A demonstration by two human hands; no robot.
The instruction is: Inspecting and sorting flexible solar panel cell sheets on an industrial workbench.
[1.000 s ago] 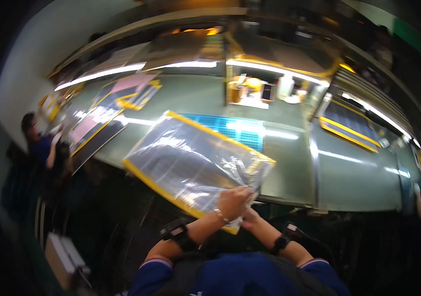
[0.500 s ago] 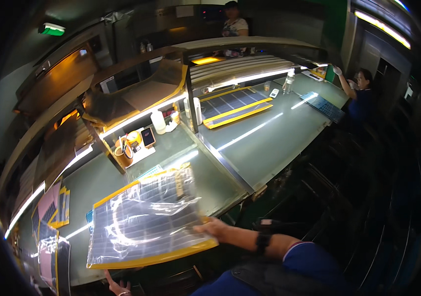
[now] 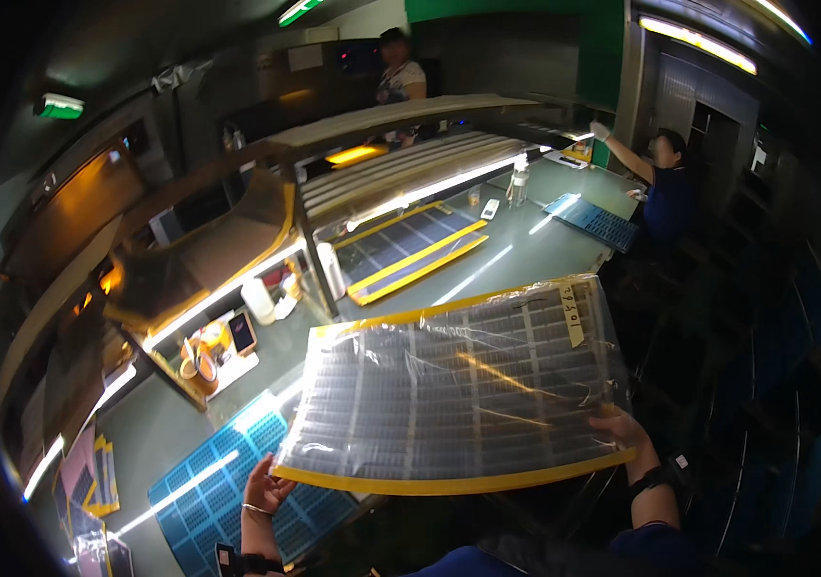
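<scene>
A wide flexible sheet point(image 3: 449, 385) with a printed grid, a clear glossy plastic cover and yellow taped edges is held up, tilted, in front of me. My right hand point(image 3: 622, 433) grips its right edge near the lower corner, with the fingers partly behind it. At the lower left corner is my left hand point(image 3: 268, 486), its thumb and fingers around the taped edge. Beneath and left of the sheet, a blue perforated panel point(image 3: 208, 481) lies on the table, partly covered from view by the sheet and my left arm.
The grey-green table point(image 3: 141, 423) runs under a lit shelf frame. A tape roll point(image 3: 201, 370), a phone point(image 3: 242, 332) and a white bottle point(image 3: 258, 300) stand near its post. Farther back lie another yellow-edged sheet point(image 3: 410, 252) and a blue panel point(image 3: 598, 223). A co-worker point(image 3: 670, 188) stands far right.
The sheet has moved right and come up off the table area, uncovering the blue panel. My left hand, apart from the sheet before, now meets its corner. The view has shifted right.
</scene>
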